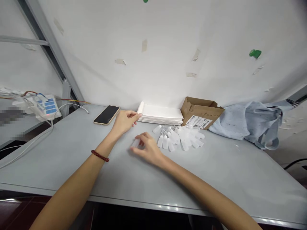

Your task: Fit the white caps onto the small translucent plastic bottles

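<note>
My left hand [125, 121] is at the left end of a stack of white padded envelopes [163, 112], its thumb and fingertips close to the edge of the stack. Whether it grips an envelope is hard to tell. My right hand [147, 148] hovers low over the grey table, fingers curled around a small translucent piece that is blurred. Right of it lies a pile of frosted white plastic tags [183, 137], in front of the envelopes and an open brown cardboard box [201, 113].
A phone [106, 114] lies left of my left hand. Light blue cloth [240, 120] rests at the back right. A white power strip [49, 107] with cables is at the far left. The grey table [134, 188] meets a white wall behind.
</note>
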Demonstrator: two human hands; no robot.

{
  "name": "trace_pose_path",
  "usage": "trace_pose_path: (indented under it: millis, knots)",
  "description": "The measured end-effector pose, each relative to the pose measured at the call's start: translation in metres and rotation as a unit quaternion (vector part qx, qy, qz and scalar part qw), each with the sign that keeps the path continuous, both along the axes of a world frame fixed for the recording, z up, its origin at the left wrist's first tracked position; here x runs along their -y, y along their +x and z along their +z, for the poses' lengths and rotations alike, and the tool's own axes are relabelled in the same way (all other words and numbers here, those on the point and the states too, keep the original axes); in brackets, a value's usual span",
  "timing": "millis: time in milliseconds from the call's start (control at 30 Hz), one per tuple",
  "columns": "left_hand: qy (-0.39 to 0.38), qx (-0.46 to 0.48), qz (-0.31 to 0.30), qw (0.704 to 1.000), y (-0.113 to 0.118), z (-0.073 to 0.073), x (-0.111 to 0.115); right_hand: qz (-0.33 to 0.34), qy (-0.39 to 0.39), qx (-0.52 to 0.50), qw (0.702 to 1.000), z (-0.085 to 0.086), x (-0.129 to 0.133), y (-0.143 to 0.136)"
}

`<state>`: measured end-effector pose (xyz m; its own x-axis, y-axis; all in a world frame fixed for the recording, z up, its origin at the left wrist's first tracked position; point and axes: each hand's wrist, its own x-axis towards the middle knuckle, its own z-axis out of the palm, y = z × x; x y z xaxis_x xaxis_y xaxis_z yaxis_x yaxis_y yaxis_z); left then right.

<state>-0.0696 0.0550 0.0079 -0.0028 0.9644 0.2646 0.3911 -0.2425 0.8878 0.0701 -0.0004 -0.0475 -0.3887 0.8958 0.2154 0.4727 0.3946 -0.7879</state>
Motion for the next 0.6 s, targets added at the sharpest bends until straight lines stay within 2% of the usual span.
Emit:
trace_pose_path:
  millis: [100,200,333,433,600]
  knots:
    - [-0.047,0.061,-0.083,0.994,0.011,0.000,0.009,-0.040,-0.121,-0.130,0.983,0.012,0.005,0.042]
    - [-0.119,0.119,-0.161,0.972,0.025,-0.001,0.022,-0.051,-0.236,-0.287,0.927,0.020,0.009,0.080]
    - [-0.209,0.153,-0.251,0.933,0.043,0.000,0.041,-0.011,-0.269,-0.387,0.882,0.023,0.009,0.112]
    - [-0.239,0.160,-0.267,0.920,0.053,-0.004,0.049,0.005,-0.274,-0.420,0.865,0.024,0.009,0.118]
    - [-0.263,0.166,-0.224,0.924,0.060,-0.014,0.048,0.015,-0.290,-0.425,0.857,0.027,0.010,0.118]
